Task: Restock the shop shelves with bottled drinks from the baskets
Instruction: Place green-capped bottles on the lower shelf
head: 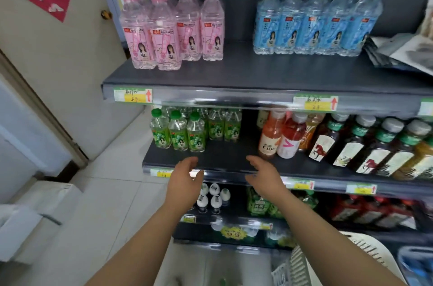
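SHOP RESTOCK: A person stocking a drinks display holds both hands empty over the front lip of the middle shelf (225,160). The left hand (185,182) and the right hand (264,175) are a little apart, palms turned toward each other, fingers loosely curved and gripping nothing. Green-capped bottles (178,131) stand at twelve o'clock from the left hand, near but not touching. Orange and pink drinks (278,135) stand at one o'clock from the right hand, and a bare stretch of shelf runs between the two groups, directly ahead of the hands. The stock to be shelved appears to lie in the white basket (351,250) and the blue basket (414,264), low at four to five o'clock from the right hand and well apart from both hands. What the baskets contain cannot be made out. The step in hand looks like fetching the next bottle. It would be best done by gripping one round its body, carrying it upright under the edge of the shelf above, and setting it on the bare stretch beside its own kind, label outward, without nudging the front row.
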